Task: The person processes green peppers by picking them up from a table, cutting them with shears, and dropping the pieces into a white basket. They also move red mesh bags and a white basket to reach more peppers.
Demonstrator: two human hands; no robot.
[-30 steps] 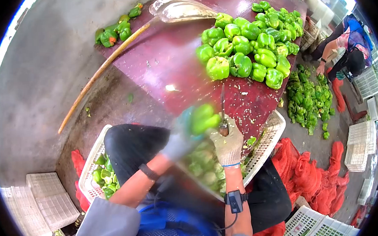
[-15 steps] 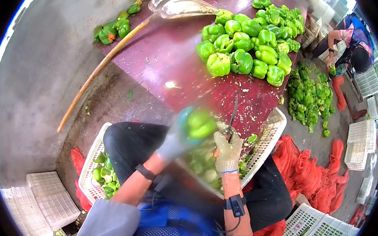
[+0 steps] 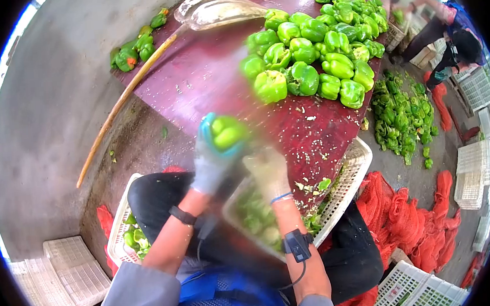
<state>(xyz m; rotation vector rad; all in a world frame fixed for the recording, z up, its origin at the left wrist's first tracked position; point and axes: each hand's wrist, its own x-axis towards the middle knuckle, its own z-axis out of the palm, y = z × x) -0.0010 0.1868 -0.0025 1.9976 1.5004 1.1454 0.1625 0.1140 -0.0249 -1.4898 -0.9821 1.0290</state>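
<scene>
Left hand [image 3: 214, 157], gloved, clenched round a green pepper [image 3: 228, 132], raised just above the crate [image 3: 348, 183] at the tabletop [image 3: 206, 77] edge. Right hand [image 3: 267, 171] blurred just beside the pepper, over the crate; grip impossible to tell. Pepper pile [image 3: 312, 53] well beyond on the tabletop.

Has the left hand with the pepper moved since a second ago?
Yes. The left hand, gripping a green bell pepper, has lifted up and leftward, away from the white crate edge and farther over the maroon table.
</scene>
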